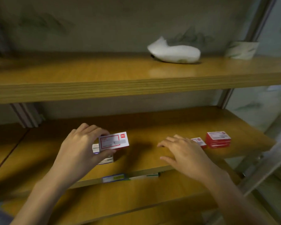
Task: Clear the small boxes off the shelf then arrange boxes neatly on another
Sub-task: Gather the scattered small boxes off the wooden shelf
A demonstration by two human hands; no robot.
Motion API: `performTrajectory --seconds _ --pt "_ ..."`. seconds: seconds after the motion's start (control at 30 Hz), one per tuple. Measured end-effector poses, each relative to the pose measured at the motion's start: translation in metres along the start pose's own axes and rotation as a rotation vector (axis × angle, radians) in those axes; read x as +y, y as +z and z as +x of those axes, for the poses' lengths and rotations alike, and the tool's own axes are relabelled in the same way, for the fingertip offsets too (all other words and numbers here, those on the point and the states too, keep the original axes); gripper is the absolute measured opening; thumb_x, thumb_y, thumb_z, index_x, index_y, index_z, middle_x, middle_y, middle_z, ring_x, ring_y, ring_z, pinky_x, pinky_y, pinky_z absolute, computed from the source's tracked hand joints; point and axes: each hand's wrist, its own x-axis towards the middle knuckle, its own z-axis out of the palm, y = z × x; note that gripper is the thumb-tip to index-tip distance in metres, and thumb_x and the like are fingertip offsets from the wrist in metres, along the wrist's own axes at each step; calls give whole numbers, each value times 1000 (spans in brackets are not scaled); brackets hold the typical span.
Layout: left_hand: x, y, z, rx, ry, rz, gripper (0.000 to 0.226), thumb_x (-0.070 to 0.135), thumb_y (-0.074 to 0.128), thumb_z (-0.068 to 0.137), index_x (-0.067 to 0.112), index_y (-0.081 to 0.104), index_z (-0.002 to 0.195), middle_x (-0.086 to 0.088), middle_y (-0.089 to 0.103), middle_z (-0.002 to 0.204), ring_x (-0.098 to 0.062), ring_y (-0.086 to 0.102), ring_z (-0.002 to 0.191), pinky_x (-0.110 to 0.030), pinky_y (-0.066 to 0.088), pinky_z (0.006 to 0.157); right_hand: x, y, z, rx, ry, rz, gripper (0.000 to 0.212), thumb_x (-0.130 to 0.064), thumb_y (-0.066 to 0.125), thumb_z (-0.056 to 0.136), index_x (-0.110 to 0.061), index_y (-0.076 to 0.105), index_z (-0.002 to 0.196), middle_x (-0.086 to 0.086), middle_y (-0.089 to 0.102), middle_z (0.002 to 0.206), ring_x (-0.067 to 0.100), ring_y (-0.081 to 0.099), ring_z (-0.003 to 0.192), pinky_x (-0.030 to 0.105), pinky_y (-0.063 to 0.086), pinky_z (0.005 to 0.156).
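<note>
Landmark: the stack of small red-and-white cardboard boxes [218, 140], toward the R end of the middle yellow-brown wooden shelf [152, 125]. The stack's long axis runs L-R, approx parallel to the shelf's front edge.

Just L of the stack, close beside it, lies a single flat red-and-white cardboard box [200, 142]. It's partly hidden behind the R hand [185, 153], so its long axis is unclear.

R hand: palm down, fingers straight and spread, holding nothing, low over the board just L of the stack. Can't tell if it touches the wood. Fingers point L, away from the stack, so the single box sits at the hand's outer edge, not under the fingertips.

L hand [81, 146]: well L of the stack. It grips a white cardboard box w/ red frame print [113, 141], fingers over the far edge, thumb at the near side. The box's long axis runs L-R, R end slightly raised. More small boxes seem tucked beneath in the same grip; too blurred to count.

Judgement: the next pick is prob. the R hand's, since it's far nearer and free. It'd need to swing R to bring its fingers over the single box, then the stack.
</note>
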Motion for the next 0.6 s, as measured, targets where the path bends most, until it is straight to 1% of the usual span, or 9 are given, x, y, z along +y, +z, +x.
performTrajectory --seconds 0.1,0.17,0.3,0.4,0.5,0.6 --pt "37 20 20 12 31 -29 54 55 56 66 16 65 103 1 67 95 -17 52 85 -28 38 64 42 -6 -21 1 13 -26 38 -45 47 88 -37 42 124 -16 49 123 4 40 113 22 32 89" --pt "65 37 31 12 38 -46 54 56 55 66 17 64 103 2 66 96 -17 52 86 -29 40 66 72 -11 -35 -6 4 -54 38 -47 46 88 -36 42 124 -16 49 123 5 40 112 22 33 88" --pt "125 71 52 15 13 -79 49 51 63 71 20 62 108 5 63 101 -15 49 92 -26 37 70 133 -30 -62 -27 -24 -84 42 -50 41 88 -36 38 128 -16 45 130 6 36 122 24 32 97" --pt "162 95 66 16 -24 -97 48 50 64 73 21 59 112 6 60 106 -12 48 96 -23 35 73 170 -45 -79 -46 -70 -73 41 -52 39 88 -41 36 128 -20 42 131 0 34 121 19 30 96" --pt "187 120 81 -5 -61 -128 44 48 64 75 24 58 112 7 58 107 -10 47 95 -24 39 79 199 -53 -92 -70 -99 -59 44 -53 38 88 -41 32 130 -22 39 133 -3 33 120 15 30 94" --pt "203 143 95 -68 -105 -162 42 45 66 76 24 58 112 7 58 108 -9 45 91 -24 39 77 219 -58 -101 -89 -109 -47 47 -55 37 88 -42 29 132 -23 36 135 -3 31 122 14 30 95"
